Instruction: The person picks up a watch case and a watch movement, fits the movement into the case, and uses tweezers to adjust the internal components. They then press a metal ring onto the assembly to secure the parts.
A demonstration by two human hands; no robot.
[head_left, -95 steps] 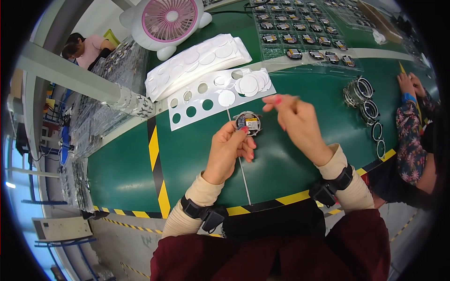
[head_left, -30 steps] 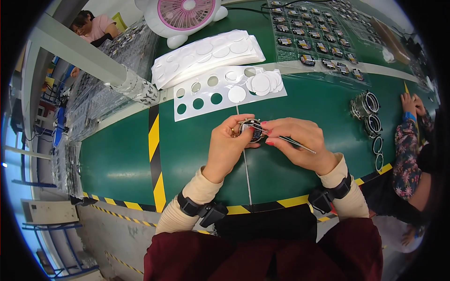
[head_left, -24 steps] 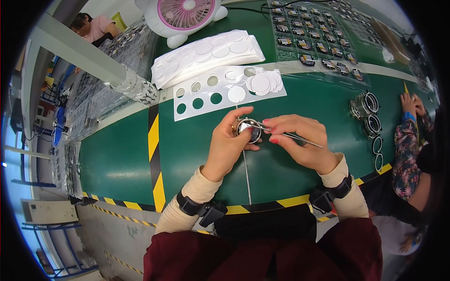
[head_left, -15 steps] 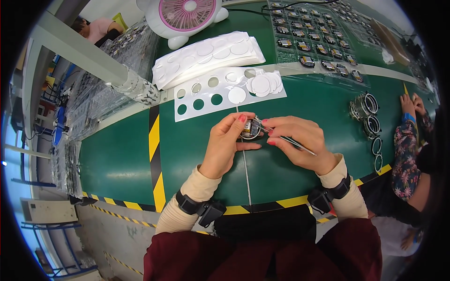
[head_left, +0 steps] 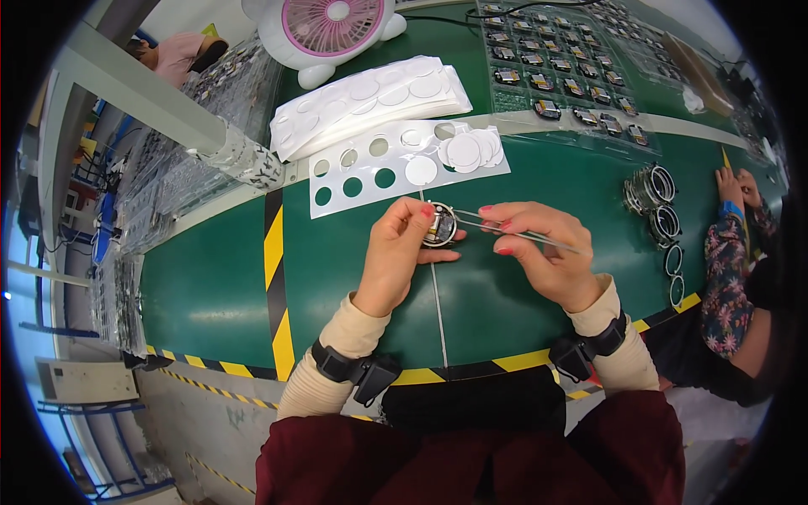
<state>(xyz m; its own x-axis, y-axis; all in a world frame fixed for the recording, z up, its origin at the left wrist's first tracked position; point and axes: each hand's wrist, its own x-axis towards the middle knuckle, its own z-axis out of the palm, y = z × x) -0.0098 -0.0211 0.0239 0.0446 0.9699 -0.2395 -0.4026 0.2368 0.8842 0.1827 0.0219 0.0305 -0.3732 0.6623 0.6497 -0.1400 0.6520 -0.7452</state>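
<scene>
Between the thumb and fingers of my left hand (head_left: 399, 244) is a small round electronic module (head_left: 440, 225) with a silvery ring around its edge. Its face carries dark and pale parts, too small to make out. My right hand (head_left: 551, 252) grips a pair of thin metal tweezers (head_left: 488, 223), closed around the shank. The tips point left and reach the module's upper right rim; whether they touch it I cannot tell. Just beyond my hands lies a white sheet of round stickers (head_left: 341, 171), with several white discs (head_left: 465, 152) heaped at its right end.
A stack of white sheets (head_left: 370, 101) and a pink-and-white fan (head_left: 332, 34) stand farther back. Clear trays of modules (head_left: 560, 71) fill the back right. Metal rings (head_left: 665, 223) are stacked at the right, near a co-worker's arm (head_left: 728, 261). Striped tape (head_left: 526, 362) marks the near table edge.
My right hand has turned and shifted slightly right, so the tweezers lie flatter and more of them shows. My left hand has moved a little left with the module, now more exposed.
</scene>
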